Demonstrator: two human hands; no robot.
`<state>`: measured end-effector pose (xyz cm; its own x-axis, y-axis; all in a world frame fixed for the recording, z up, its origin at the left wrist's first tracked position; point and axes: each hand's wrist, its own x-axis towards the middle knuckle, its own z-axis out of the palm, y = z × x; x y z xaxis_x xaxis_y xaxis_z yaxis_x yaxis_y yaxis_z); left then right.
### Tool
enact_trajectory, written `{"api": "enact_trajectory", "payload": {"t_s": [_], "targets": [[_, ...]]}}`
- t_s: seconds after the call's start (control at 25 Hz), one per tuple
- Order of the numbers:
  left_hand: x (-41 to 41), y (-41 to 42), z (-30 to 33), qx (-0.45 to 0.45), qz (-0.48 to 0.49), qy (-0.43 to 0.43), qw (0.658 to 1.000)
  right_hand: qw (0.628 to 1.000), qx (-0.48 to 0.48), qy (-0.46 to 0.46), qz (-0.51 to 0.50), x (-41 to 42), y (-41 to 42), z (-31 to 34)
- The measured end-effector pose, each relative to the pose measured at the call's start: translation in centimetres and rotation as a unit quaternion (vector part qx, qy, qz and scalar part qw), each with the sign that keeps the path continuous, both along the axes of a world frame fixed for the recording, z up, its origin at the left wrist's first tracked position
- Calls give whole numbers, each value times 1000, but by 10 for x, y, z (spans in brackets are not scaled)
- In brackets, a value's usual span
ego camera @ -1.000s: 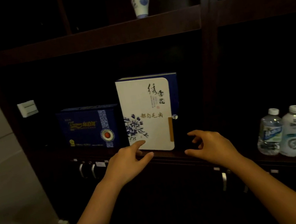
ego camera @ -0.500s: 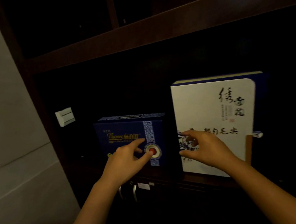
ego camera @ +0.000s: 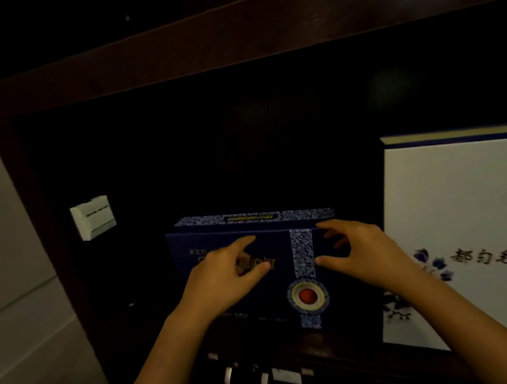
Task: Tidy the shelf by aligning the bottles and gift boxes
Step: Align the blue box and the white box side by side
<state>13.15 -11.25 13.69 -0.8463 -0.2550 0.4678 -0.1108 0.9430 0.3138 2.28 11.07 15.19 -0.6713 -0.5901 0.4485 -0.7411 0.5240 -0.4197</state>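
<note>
Your left hand [ego camera: 226, 279] and right hand [ego camera: 364, 250] hover before the blue gift box [ego camera: 259, 277], fingers spread, each grip released, contact uncertain; the box stands on the shelf [ego camera: 337, 349], set back from the white gift box [ego camera: 473, 243] beside it; alignment appears unfinished; no bottles in view.

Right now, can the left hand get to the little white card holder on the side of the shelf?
Probably yes: the left hand is open by the blue box, and nothing blocks the card holder.
</note>
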Motion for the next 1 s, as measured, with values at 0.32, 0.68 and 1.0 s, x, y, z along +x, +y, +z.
{"api": "enact_trajectory", "payload": {"t_s": [0.32, 0.68, 1.0], "targets": [[-55, -145, 31, -39, -7, 41, 998, 978, 41, 116, -170, -31, -60, 13], [-93, -184, -18, 1, 39, -87, 995, 967, 83, -3, -240, -53, -75, -18], [-89, -178, -14, 5, 29, -26, 999, 960, 61, 18, -272, -46, -78, -16]]}}
